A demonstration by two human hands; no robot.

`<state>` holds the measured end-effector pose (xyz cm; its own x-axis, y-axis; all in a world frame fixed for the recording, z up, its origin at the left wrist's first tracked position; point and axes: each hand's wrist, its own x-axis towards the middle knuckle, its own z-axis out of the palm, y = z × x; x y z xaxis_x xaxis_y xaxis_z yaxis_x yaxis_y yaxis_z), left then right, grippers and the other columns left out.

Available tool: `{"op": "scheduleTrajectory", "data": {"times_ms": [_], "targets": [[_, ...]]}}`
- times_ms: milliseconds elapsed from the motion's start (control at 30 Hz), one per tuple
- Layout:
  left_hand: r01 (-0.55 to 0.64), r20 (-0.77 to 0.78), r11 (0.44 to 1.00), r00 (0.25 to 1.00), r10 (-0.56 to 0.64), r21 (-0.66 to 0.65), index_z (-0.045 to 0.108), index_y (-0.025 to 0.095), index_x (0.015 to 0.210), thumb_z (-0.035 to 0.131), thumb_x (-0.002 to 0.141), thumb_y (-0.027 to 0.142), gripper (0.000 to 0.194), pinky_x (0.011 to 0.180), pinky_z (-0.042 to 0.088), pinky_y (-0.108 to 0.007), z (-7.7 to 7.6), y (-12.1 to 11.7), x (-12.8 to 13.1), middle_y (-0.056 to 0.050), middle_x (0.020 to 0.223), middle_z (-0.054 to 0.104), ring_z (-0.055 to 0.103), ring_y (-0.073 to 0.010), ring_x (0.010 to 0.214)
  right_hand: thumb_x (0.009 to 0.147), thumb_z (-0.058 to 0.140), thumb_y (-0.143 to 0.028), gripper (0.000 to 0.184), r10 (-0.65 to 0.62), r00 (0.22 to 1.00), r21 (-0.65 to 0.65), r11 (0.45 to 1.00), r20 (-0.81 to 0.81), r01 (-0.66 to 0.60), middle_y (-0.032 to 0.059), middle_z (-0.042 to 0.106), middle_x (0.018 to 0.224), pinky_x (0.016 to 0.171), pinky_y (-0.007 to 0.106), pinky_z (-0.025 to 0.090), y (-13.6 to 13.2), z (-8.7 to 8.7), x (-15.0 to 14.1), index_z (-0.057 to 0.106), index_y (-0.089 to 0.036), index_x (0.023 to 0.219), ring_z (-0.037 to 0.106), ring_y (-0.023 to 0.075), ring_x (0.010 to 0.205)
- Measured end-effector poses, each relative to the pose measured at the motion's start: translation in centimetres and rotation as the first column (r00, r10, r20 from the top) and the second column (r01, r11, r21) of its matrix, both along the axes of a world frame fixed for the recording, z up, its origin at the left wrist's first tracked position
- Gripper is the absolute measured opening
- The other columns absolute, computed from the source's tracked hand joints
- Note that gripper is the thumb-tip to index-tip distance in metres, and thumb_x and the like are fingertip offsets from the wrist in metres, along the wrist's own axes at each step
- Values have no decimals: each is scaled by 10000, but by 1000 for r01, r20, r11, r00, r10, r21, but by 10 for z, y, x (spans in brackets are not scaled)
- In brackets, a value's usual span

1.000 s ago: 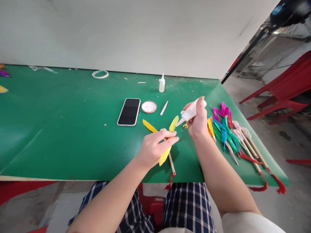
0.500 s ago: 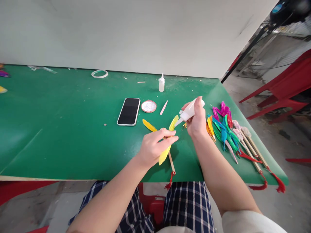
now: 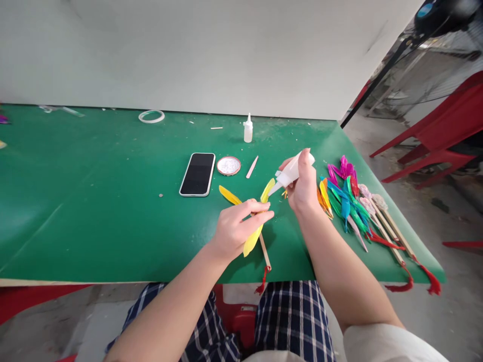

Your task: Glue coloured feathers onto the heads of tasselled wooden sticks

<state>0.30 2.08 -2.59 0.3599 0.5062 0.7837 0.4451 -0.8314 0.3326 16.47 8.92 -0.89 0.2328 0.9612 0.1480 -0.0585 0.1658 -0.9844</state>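
My left hand (image 3: pixel 238 226) pinches a yellow feather (image 3: pixel 252 243), whose one end sticks out beyond the fingertips and whose other end shows below them. My right hand (image 3: pixel 305 188) is wrapped round a white squeeze bottle (image 3: pixel 294 170), tilted so that its nozzle points down-left at the feather's upper end. The nozzle tip is at or very near the feather; I cannot tell whether they touch. Partly covered by my left hand are a darker yellow feather (image 3: pixel 228 194) and a wooden stick (image 3: pixel 265 252) with a red tassel (image 3: pixel 263 281) at the table's front edge.
On the green table (image 3: pixel 113 226) lie a phone (image 3: pixel 197 174), a round disc (image 3: pixel 228 165), a pink stick (image 3: pixel 252 167) and a tape ring (image 3: pixel 151 116). A small bottle (image 3: pixel 248 129) stands behind. Coloured feathers (image 3: pixel 345 198) and tasselled sticks (image 3: pixel 392 229) lie at right.
The whole view has shifted slightly. The bottle in my right hand has moved a little down-left along with the hand. Both hands keep their grips.
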Motion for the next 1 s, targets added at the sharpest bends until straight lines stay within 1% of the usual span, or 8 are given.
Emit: {"op": "scheduleTrajectory", "data": {"times_ms": [200, 333, 467, 633, 833, 1000], "targets": [[1, 32, 1000, 999, -2, 20, 648, 191, 932, 563, 787, 109, 187, 787, 544, -266, 3, 0, 2, -40, 917, 649, 640, -143, 848, 707, 237, -775, 637, -1, 1000, 15, 1000, -3, 1, 3, 411, 483, 395, 270, 283, -1, 4, -2, 579, -238, 679, 429, 113, 437], [14, 49, 1000, 999, -15, 27, 654, 182, 936, 571, 776, 89, 203, 813, 541, -278, 4, -1, 2, -47, 923, 647, 641, -147, 850, 697, 238, -783, 644, 7, 1000, 28, 1000, 13, -7, 6, 426, 499, 404, 278, 303, -2, 3, -1, 584, -240, 703, 448, 122, 459], [10, 56, 1000, 998, -11, 24, 654, 207, 951, 576, 774, 91, 225, 817, 544, -295, 1, -1, 2, -38, 946, 643, 640, -147, 856, 720, 250, -760, 619, -3, 1000, 2, 1000, 6, 3, 16, 457, 525, 440, 295, 336, -2, 5, -1, 591, -244, 725, 488, 145, 507], [24, 75, 1000, 997, -25, 13, 663, 183, 944, 573, 777, 92, 210, 835, 536, -291, -1, -1, 2, -46, 958, 643, 641, -158, 866, 753, 302, -710, 557, -36, 998, 6, 999, -49, 36, 7, 435, 493, 406, 284, 292, -3, 8, -1, 554, -232, 620, 433, 120, 439], [36, 77, 999, 996, -37, 18, 654, 196, 968, 576, 766, 63, 254, 830, 541, -297, 1, -2, 2, -43, 958, 640, 640, -155, 868, 772, 316, -679, 541, -42, 995, 45, 998, -87, 46, -12, 436, 477, 369, 255, 286, -2, 10, 0, 551, -218, 616, 409, 98, 398], [40, 100, 999, 994, -41, 20, 660, 183, 956, 585, 755, 56, 250, 834, 543, -303, 1, -2, 3, -51, 955, 641, 644, -166, 863, 786, 341, -648, 515, -28, 993, 54, 998, -116, 34, -18, 438, 461, 353, 241, 267, -2, 11, 0, 543, -214, 597, 392, 88, 379]]}}
